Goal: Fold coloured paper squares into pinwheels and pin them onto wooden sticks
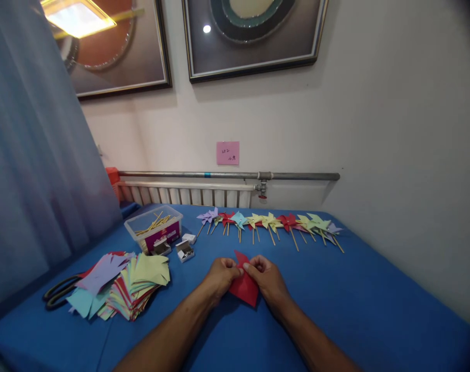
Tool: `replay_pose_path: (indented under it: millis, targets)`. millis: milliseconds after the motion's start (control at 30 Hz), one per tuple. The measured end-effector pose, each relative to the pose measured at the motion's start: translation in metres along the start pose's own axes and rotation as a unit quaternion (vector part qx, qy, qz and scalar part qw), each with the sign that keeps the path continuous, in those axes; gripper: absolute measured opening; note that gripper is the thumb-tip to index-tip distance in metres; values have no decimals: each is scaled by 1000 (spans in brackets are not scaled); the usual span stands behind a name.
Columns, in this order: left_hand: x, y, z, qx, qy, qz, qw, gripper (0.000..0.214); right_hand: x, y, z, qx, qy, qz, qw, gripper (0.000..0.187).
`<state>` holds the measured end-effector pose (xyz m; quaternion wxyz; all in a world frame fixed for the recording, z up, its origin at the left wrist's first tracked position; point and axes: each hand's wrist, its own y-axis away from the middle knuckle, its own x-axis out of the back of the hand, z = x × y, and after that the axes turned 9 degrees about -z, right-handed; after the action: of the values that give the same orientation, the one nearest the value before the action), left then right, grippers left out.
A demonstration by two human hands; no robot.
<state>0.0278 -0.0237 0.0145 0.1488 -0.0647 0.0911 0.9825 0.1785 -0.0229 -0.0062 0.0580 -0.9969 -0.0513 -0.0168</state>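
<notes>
A piece of red paper [246, 290] is held between my two hands, just above the blue tabletop. On its left side, my left hand [222, 275] pinches it with thumb and fingers. My right hand [266, 279] grips it from the right, and both thumbs meet near its upper middle. One pointed corner sticks up past the fingers, and a broad part hangs below. Left of my hands lies a fanned stack of coloured cut paper [150, 271]. Beyond them, finished paper pinwheels [287, 222] on sticks lie in a row.
A clear plastic tub [173, 214] of wooden sticks stands at back left. By it are small boxes, one open with metal bits [186, 252]. Black-handled scissors [59, 293] lie partly under purple paper [103, 273]. A radiator [181, 195] and pipe run behind the table [335, 299].
</notes>
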Motion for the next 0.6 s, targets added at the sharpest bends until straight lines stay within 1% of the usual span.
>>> replay_pose_path:
  millis: [133,233,333,400,467,500,600]
  targets:
    - [1,-1,-1,-8,-13,-7,1000,32,-2,2,-1,10,9,7,1000,36]
    - [2,-2,-1,-5,-29,-5,1000,33,-3,3,-3,10,-18,9,1000,37]
    - [3,-3,-1,-16,-11,5,1000,31,-5,6,-7,-3,-129,20,991,39]
    - [4,-3,-1,-30,22,6,999,29,-6,9,-11,-15,-226,15,974,41]
    - [5,-4,0,-39,49,11,998,29,-8,12,-16,-25,-295,-9,955,40]
    - [5,-4,1,-41,56,18,997,29,-9,14,-18,-29,-313,-27,949,40]
    - [5,-5,1,-50,63,43,996,30,-15,20,-23,-42,-319,-84,943,39]
